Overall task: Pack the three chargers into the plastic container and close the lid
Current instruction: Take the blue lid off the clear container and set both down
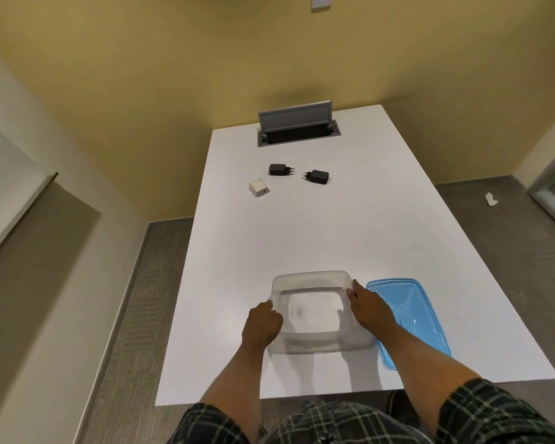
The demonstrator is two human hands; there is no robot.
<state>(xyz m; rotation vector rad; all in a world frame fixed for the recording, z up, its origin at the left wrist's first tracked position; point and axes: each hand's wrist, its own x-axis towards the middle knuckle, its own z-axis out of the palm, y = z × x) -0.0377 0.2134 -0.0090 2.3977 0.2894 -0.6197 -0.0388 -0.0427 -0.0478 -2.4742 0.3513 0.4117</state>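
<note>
Chargers first: from your head camera, none of the three is packed yet. Taking the clear plastic container (314,310) as the landmark, all three lie on the white table (398,238) well beyond its far rim. The white charger (258,187) sits farthest to the left of that group, a black charger (278,169) is just past it, and a second black charger (318,176) lies to the right, its prongs pointing toward the first black one.

The container looks empty and open, a translucent rounded rectangle with a bare floor. Your left hand (263,323) is curled closed on its left rim, and your right hand (367,307) is clamped on its right rim, thumb hooked inside the wall. The blue lid (420,318) lies flat on the table just right of the container, partly under your right forearm.

By my reading you are only positioning the container. Everything remains: three pick-ups, three placements, then seating the lid. The chargers look small, rigid and easy to pinch; the black ones have protruding prongs.
</note>
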